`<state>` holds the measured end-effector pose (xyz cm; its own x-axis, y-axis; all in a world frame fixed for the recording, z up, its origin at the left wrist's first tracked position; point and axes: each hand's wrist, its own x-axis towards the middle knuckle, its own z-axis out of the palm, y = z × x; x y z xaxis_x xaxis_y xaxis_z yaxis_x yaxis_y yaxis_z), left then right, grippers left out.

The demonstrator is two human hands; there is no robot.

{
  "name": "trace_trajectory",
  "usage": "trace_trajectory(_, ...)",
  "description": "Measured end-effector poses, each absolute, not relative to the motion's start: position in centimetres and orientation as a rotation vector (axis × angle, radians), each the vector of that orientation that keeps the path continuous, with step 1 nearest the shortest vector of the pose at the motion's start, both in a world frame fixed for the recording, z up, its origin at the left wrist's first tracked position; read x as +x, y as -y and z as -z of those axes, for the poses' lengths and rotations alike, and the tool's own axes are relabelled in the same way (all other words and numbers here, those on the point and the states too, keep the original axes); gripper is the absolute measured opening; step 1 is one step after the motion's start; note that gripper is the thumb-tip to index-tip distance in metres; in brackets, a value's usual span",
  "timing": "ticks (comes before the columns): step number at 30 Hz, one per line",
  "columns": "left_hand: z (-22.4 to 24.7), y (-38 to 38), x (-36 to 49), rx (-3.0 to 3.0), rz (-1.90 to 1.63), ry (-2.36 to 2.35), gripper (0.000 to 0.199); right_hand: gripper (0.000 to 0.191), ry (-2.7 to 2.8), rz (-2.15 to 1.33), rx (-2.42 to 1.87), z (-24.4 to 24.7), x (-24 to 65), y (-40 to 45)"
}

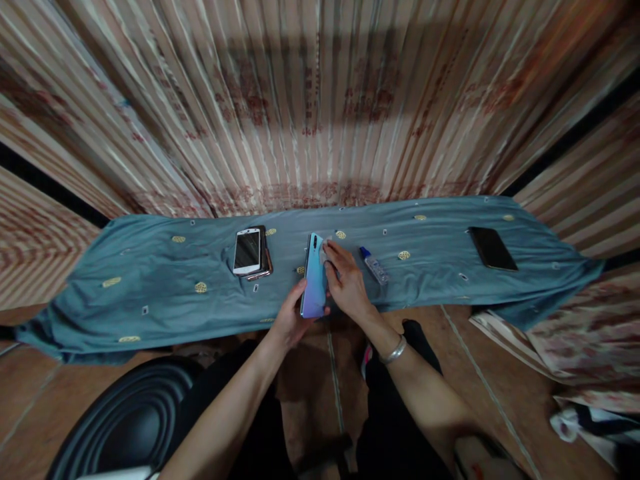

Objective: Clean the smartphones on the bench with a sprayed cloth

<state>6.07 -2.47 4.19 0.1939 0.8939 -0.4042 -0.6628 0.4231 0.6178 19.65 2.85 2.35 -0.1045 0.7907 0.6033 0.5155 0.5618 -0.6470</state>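
Observation:
A blue-purple phone (313, 280) is held back side up over the cloth, its camera strip at the far end. My left hand (291, 317) is wrapped round its lower end, fingers partly hidden beneath. At the phone's upper right edge, my right hand (346, 279) pinches a small pale cloth or tissue (324, 252) against the back. Just right of that hand lies a clear bottle with a blue cap (374, 267). On the left, a white phone (247, 252) rests on top of a darker one (266, 257).
Blue-green patterned cloth (165, 267) covers the long narrow surface. A black phone or tablet (493, 249) lies toward its right end. Striped curtains (310, 100) hang behind. A black round stool (135, 420) stands at lower left.

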Motion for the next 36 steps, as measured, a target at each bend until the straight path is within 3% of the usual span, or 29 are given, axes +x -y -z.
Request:
trace_trajectory(27,-4.7,1.8,6.2,0.178,-1.226,-0.822,0.022,0.054,1.966,-0.365,-0.804,-3.5,18.2,0.0)
trace_trajectory(36,-5.1,1.2,5.3,0.057,-1.328,-0.806,0.026,0.045,1.953,-0.400,-0.698,-3.5,16.9,2.1)
